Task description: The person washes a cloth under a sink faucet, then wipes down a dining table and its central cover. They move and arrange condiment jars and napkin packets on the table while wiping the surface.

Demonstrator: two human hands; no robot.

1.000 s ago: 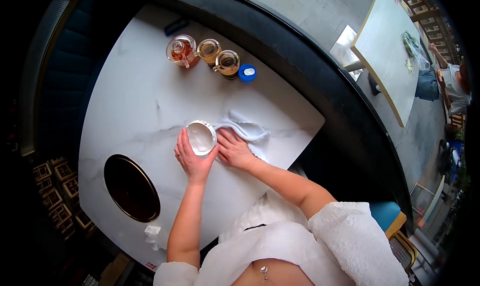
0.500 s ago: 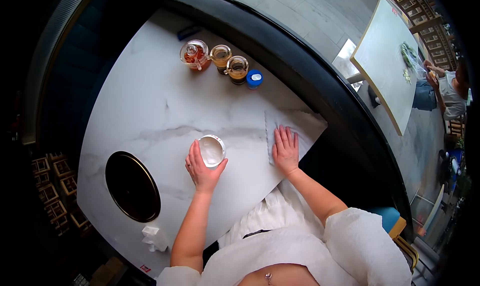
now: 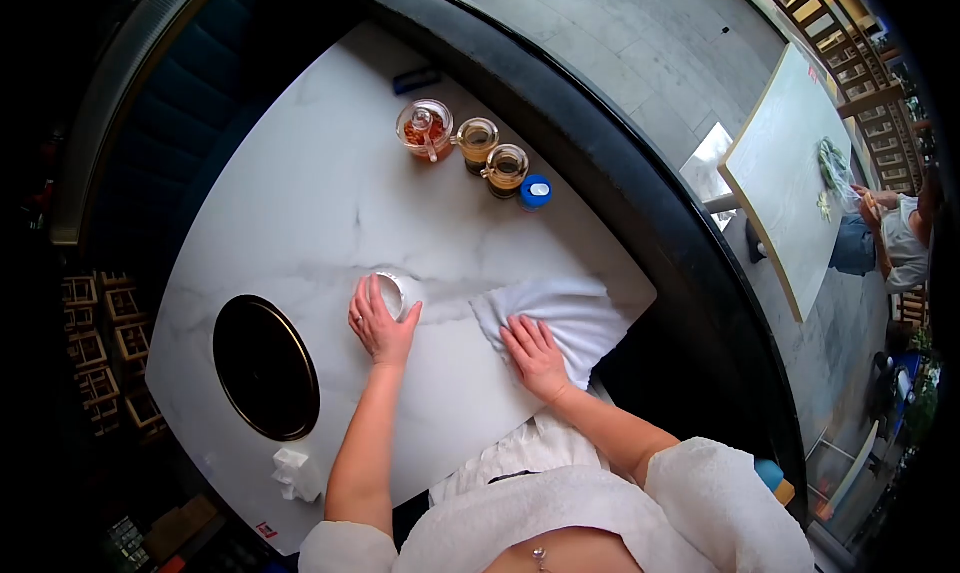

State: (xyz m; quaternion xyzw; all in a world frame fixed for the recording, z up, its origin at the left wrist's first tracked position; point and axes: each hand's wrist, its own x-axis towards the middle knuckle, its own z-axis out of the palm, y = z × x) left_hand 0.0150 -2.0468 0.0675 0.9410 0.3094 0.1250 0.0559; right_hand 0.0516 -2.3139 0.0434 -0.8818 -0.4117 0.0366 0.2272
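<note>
My left hand is wrapped round a small white round tub on the marble-patterned table. The back of the hand hides much of the tub, and only part of its rim and inside shows. To the right, my right hand lies flat on a white cloth, fingers stretched out and pressing it to the tabletop. Wrinkles run through the cloth, which spreads near the table's right corner.
Along the far edge stand a glass jar of red contents, two glass jars with dark contents and a blue-lidded container. A black gold-rimmed disc and crumpled white tissue are at left. Another person sits at a far table.
My left hand has shifted leftward over the table with the tub. My right hand has slid left, dragging the cloth, which is now more wrinkled. The whole view has shifted slightly.
</note>
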